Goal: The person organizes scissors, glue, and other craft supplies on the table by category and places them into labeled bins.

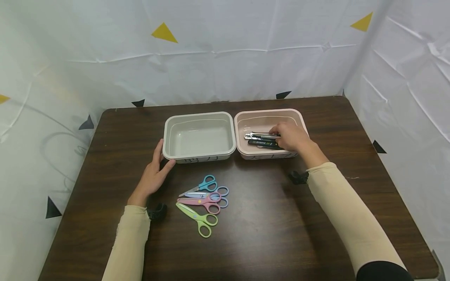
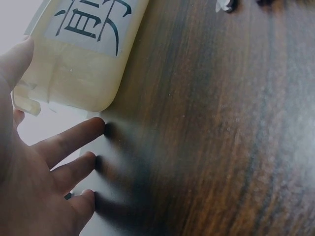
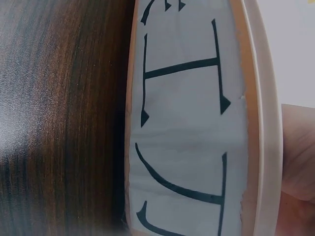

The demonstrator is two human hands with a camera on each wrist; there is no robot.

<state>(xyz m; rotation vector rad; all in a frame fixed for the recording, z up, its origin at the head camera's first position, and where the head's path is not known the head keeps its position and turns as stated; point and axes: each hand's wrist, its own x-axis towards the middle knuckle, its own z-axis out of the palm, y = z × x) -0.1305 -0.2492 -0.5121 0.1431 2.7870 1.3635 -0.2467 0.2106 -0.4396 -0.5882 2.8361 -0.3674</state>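
In the head view my left hand (image 1: 152, 175) is at the near left corner of a pale grey bin (image 1: 199, 156), thumb at the front and fingers straight along the side. The left wrist view shows the spread fingers beside the bin's labelled wall. My right hand (image 1: 291, 136) reaches into a pink bin (image 1: 268, 153), its fingers gripping the right ends of several utility knives (image 1: 261, 143), silver and black, on the bin's floor. In the right wrist view the bin's labelled wall (image 3: 187, 123) hides the fingertips and the knives.
Several pairs of scissors lie on the dark table before the bins: blue scissors (image 1: 207, 184), lavender scissors (image 1: 223, 191), pink scissors (image 1: 198, 201) and green scissors (image 1: 198, 218). The two bins stand side by side. White sheeting (image 1: 225, 74) surrounds the table's back and sides.
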